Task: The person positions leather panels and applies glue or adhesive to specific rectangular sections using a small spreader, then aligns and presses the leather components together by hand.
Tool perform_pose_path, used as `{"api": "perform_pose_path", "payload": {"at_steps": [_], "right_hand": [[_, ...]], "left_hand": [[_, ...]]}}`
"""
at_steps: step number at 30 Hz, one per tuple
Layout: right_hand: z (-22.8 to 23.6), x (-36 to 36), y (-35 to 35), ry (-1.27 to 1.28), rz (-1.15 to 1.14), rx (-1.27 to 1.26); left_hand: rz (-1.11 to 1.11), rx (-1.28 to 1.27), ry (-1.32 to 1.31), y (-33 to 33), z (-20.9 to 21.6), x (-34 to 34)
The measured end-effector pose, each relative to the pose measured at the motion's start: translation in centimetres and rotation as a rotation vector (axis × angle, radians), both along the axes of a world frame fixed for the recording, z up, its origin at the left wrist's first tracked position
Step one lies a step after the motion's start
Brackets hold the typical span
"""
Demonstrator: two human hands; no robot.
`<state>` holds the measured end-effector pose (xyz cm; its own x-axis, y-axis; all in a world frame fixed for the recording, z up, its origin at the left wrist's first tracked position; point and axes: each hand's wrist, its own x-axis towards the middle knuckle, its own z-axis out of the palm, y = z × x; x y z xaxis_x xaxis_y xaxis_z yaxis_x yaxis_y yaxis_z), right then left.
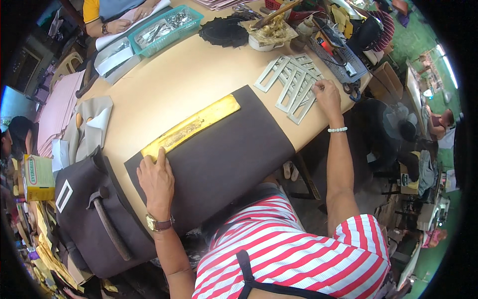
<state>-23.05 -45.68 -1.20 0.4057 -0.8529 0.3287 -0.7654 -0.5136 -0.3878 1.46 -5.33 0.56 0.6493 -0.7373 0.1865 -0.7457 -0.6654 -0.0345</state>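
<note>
A dark brown sheet [229, 144] lies on the table and hangs over its near edge. On it rests a long yellow bar [191, 125] with a worn, stained middle. My left hand [156, 180] lies on the sheet's left part, fingers stretched out, the index fingertip on the bar's near end. To the right is an overlapping pile of pale rectangular frames [291, 92] with open middles. My right hand [327, 94] pinches a pale frame's end at the pile's right edge; the fingertips partly hide the grip.
Left are a hammer [109, 222] and a white frame [63, 196] on dark brown material. At the back stand a teal basket [164, 31] of metal parts, a glue-crusted pot [265, 42] and a grey basket [348, 65]. A co-worker's hands [119, 25] work at the far left.
</note>
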Motion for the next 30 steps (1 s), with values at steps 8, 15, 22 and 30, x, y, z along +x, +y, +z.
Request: {"api": "perform_pose_path", "payload": {"at_steps": [8, 15, 22, 30], "right_hand": [[1.0, 3.1, 0.2, 0.162, -0.220, 0.056], [1.5, 2.5, -1.0, 0.103, -0.242, 0.134], [3.2, 0.5, -1.7, 0.198, -0.241, 0.044], [8.0, -2.1, 0.2, -0.480, -0.118, 0.202]], "left_hand": [[-0.011, -0.057, -0.021, 0.3, -0.7, 0.3], [-0.017, -0.042, -0.007, 0.3, -0.3, 0.2], [-0.026, -0.050, -0.004, 0.1, -0.4, 0.2], [-0.058, -0.053, 0.040, -0.6, 0.8, 1.8]]}}
